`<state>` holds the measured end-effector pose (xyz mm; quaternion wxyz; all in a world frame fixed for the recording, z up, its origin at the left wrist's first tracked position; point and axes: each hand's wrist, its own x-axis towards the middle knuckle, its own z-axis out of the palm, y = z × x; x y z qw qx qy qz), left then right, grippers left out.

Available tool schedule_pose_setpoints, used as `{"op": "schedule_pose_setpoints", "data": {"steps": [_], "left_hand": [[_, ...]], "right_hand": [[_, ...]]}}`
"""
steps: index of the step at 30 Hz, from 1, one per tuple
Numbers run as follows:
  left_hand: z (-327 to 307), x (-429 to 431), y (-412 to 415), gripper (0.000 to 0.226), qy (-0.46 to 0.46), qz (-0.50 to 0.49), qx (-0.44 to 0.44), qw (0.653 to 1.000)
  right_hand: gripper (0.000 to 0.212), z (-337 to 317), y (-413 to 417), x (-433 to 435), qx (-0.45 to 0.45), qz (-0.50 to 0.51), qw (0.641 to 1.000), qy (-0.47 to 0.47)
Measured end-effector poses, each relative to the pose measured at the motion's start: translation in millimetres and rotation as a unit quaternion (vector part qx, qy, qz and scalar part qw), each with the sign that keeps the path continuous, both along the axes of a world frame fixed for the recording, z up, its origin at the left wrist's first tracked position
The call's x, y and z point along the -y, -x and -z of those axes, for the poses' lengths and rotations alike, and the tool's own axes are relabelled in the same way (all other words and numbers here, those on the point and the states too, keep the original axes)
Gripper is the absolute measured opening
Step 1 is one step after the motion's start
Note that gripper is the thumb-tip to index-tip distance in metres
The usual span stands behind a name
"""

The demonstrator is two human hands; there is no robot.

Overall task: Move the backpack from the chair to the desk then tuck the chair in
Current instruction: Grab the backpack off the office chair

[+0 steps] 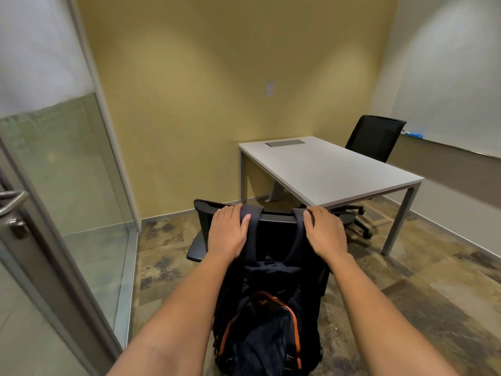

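A dark navy backpack (260, 327) with orange trim hangs down the back of a black office chair (202, 213), its two shoulder straps looped over the chair's top edge. My left hand (227, 232) lies over the left strap at the top of the backrest, fingers curled over it. On the right strap sits my right hand (325, 232), gripping in the same way. The white desk (325, 169) stands just beyond the chair, and the chair is pulled out from it.
A second black chair (375, 139) stands at the desk's far side. To the left are a glass wall (70, 169) and a door with a metal handle (10, 202). A whiteboard ledge (450, 147) runs along the right wall. Patterned carpet surrounds the chair.
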<state>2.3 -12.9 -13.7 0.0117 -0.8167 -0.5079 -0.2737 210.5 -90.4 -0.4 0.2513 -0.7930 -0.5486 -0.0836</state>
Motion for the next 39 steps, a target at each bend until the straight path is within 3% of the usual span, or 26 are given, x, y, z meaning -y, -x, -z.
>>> {"op": "schedule_pose_setpoints", "data": {"steps": [5, 12, 16, 28, 33, 39], "left_hand": [[-14, -5, -9, 0.045, 0.014, -0.026, 0.009, 1.0], [-24, -13, -24, 0.061, 0.056, -0.058, -0.044, 0.996], [-25, -17, -29, 0.07, 0.109, -0.044, -0.018, 0.993], [-52, -47, -52, 0.083, 0.308, -0.072, -0.13, 0.94], [-53, -55, -58, 0.071, 0.335, -0.081, -0.156, 0.926], [-46, -51, -60, 0.042, 0.26, -0.128, -0.066, 0.955]], "right_hand": [[0.046, -10, 4, -12, -0.017, 0.027, 0.998, 0.047], [0.064, -37, 14, -29, -0.029, 0.037, 0.97, 0.24], [0.06, -42, 16, -36, -0.043, 0.05, 0.963, 0.263], [0.056, -57, 10, -57, -0.112, 0.059, 0.927, 0.353], [0.046, -55, 10, -63, -0.111, 0.058, 0.934, 0.335], [0.033, -43, 7, -65, -0.085, 0.096, 0.962, 0.241]]}}
